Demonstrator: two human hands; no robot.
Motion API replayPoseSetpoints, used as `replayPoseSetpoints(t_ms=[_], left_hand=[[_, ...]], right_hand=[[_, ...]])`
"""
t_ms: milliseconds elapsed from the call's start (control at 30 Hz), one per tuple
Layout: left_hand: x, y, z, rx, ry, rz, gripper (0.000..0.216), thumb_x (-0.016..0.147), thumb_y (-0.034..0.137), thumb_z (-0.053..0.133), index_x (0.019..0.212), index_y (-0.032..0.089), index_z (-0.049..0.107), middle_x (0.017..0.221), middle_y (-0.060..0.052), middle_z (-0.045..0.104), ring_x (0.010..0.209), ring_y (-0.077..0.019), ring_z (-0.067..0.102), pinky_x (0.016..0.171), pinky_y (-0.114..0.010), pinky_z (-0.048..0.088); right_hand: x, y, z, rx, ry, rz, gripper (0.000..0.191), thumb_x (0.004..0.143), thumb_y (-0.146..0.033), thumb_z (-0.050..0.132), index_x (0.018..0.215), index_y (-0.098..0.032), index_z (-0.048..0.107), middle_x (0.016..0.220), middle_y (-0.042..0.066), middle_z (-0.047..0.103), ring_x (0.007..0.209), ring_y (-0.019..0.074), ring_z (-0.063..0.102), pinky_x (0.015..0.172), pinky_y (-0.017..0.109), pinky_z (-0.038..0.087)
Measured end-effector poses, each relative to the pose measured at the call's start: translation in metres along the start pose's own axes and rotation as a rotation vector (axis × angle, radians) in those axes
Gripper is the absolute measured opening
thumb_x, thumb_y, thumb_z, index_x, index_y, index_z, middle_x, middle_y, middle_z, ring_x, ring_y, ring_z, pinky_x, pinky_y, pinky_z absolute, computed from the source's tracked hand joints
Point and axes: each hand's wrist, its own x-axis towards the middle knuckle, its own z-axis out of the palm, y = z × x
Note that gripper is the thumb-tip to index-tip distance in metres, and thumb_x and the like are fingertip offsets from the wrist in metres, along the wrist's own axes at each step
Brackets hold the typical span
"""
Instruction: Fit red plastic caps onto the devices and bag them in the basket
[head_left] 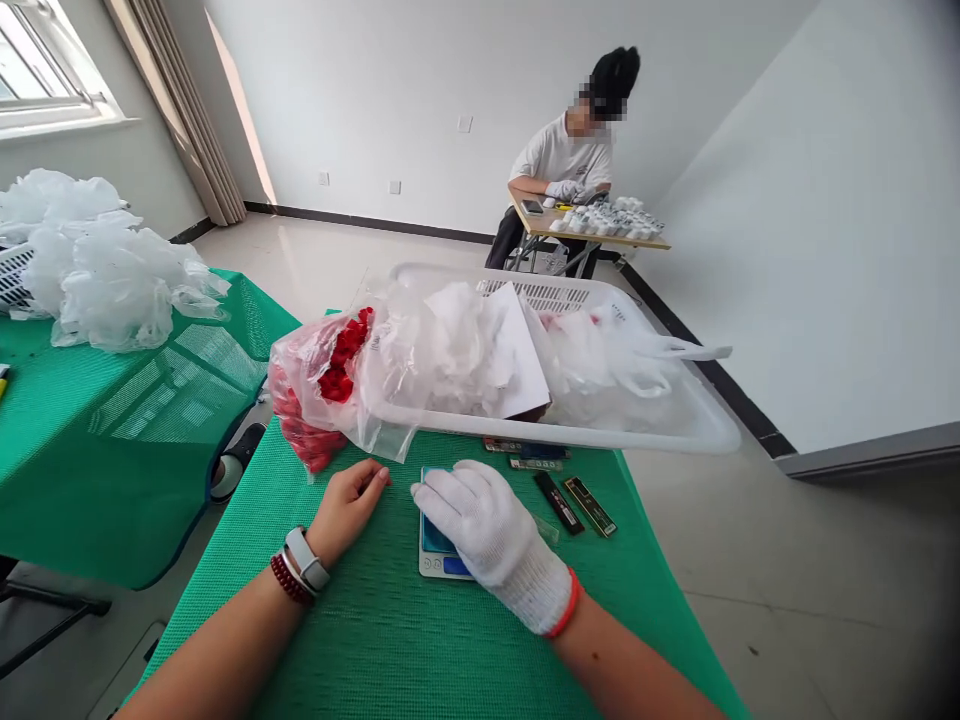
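Note:
My left hand (pixel 351 512), bare and wearing a watch, rests on the green cloth with its fingers curled and thumb drawn in. A speck of red shows at its fingertips, too small to name. In a white knitted glove, my right hand (pixel 480 520) lies over a small digital scale (pixel 431 567) with a blue platform. Its fingers are stretched out across the platform, and anything beneath the palm is hidden. Right of the glove lie a black memory stick (pixel 559 503) and a green one (pixel 590 506).
Behind my hands, a white plastic basket (pixel 660 438) holds plastic bags and a white box (pixel 525 360). A clear bag of red pieces (pixel 319 400) leans at its left. More bags (pixel 112 270) cover the left table. Opposite, a gloved person (pixel 562 160) sits at a small table.

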Motion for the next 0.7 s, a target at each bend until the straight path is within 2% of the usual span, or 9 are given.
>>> replayPoseSetpoints(t_ms=[133, 267, 400, 500, 633, 700], left_hand=[[0.001, -0.001, 0.000, 0.009, 0.014, -0.011, 0.042, 0.091, 0.051, 0.049, 0.076, 0.015, 0.063, 0.059, 0.003, 0.043, 0.057, -0.0121, 0.038, 0.054, -0.024, 0.029], [0.001, 0.001, 0.000, -0.014, 0.025, -0.056, 0.044, 0.090, 0.055, 0.049, 0.078, 0.016, 0.063, 0.055, 0.006, 0.033, 0.051, -0.0107, 0.030, 0.048, -0.024, 0.023], [0.001, 0.004, -0.001, -0.026, 0.024, -0.082, 0.044, 0.090, 0.057, 0.050, 0.078, 0.016, 0.063, 0.054, 0.006, 0.034, 0.049, -0.0105, 0.032, 0.046, -0.023, 0.023], [0.002, 0.005, -0.002, -0.022, 0.025, -0.086, 0.043, 0.089, 0.056, 0.051, 0.078, 0.016, 0.064, 0.054, 0.006, 0.036, 0.049, -0.0107, 0.035, 0.046, -0.023, 0.026], [0.003, 0.004, -0.001, -0.029, 0.030, -0.091, 0.043, 0.088, 0.056, 0.052, 0.079, 0.016, 0.065, 0.053, 0.005, 0.039, 0.050, -0.0113, 0.039, 0.047, -0.023, 0.028], [0.003, 0.004, -0.001, -0.030, 0.034, -0.095, 0.043, 0.088, 0.056, 0.053, 0.079, 0.016, 0.065, 0.053, 0.005, 0.040, 0.050, -0.0113, 0.039, 0.047, -0.023, 0.029]], right_hand=[[-0.012, 0.004, -0.001, -0.067, -0.032, 0.078, 0.022, 0.097, -0.016, 0.054, 0.114, -0.021, 0.066, 0.100, 0.008, 0.069, 0.078, 0.0194, 0.056, 0.080, 0.040, 0.053], [-0.013, 0.007, 0.000, -0.129, -0.027, 0.099, 0.021, 0.096, -0.015, 0.055, 0.113, -0.016, 0.066, 0.097, 0.008, 0.069, 0.079, 0.0200, 0.055, 0.077, 0.039, 0.052], [-0.015, 0.008, 0.001, -0.120, 0.026, 0.071, 0.021, 0.095, -0.011, 0.055, 0.112, -0.016, 0.068, 0.100, 0.008, 0.071, 0.079, 0.0195, 0.058, 0.075, 0.038, 0.052], [-0.019, 0.009, 0.002, -0.106, 0.023, 0.030, 0.023, 0.094, -0.009, 0.056, 0.113, -0.015, 0.068, 0.103, 0.007, 0.073, 0.082, 0.0188, 0.061, 0.079, 0.039, 0.055], [-0.026, 0.013, 0.002, -0.085, 0.050, -0.006, 0.024, 0.094, -0.007, 0.055, 0.113, -0.014, 0.069, 0.112, 0.008, 0.073, 0.099, 0.0200, 0.066, 0.093, 0.040, 0.056], [-0.029, 0.014, 0.002, -0.074, 0.059, -0.004, 0.023, 0.094, -0.008, 0.055, 0.113, -0.012, 0.069, 0.114, 0.011, 0.073, 0.103, 0.0220, 0.067, 0.095, 0.043, 0.056]])
